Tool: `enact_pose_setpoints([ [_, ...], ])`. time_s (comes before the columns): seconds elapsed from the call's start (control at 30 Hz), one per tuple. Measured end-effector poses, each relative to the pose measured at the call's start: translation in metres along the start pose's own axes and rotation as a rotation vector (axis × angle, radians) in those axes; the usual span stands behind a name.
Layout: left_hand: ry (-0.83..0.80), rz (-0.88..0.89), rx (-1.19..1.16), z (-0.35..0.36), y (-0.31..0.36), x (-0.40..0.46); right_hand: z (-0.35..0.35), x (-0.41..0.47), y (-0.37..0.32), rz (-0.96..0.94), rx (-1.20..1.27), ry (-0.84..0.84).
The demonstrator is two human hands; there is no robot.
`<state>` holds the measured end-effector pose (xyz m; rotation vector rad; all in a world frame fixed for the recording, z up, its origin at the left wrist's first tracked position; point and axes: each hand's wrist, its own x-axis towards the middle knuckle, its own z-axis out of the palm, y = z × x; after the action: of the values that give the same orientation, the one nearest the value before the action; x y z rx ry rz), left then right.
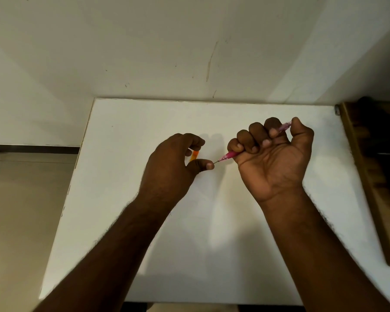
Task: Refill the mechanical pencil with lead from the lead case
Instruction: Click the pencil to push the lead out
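My right hand (pixel 273 154) is closed in a fist around a pink mechanical pencil (pixel 229 156). Its thumb rests on the pencil's top end (pixel 285 126), and the tip points left. My left hand (pixel 173 163) hovers over the white table (pixel 126 199). The left thumb tip touches the thin lead sticking out of the pencil's tip (pixel 216 162). An orange lead case (pixel 194 155) shows between the left thumb and the curled fingers; whether the fingers grip it or it lies on the table beneath them I cannot tell.
A white wall (pixel 167 52) rises right behind the table's far edge. A wooden piece of furniture (pixel 365 176) stands along the table's right side. Beige floor (pixel 20 210) lies to the left, past the table's left edge.
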<state>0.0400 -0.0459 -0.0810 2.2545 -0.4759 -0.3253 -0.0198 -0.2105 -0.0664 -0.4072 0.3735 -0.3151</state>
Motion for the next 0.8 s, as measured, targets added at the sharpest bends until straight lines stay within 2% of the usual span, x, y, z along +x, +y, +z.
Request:
enact_pose_setpoints([
  [0.6,0.008,-0.009,0.028,-0.002,-0.004,0.003,-0.005,0.004,-0.003,-0.013,0.041,-0.01],
  [0.8,0.021,-0.044,0.117,-0.002,-0.01,0.004,-0.008,0.005,-0.003,0.015,0.047,-0.024],
])
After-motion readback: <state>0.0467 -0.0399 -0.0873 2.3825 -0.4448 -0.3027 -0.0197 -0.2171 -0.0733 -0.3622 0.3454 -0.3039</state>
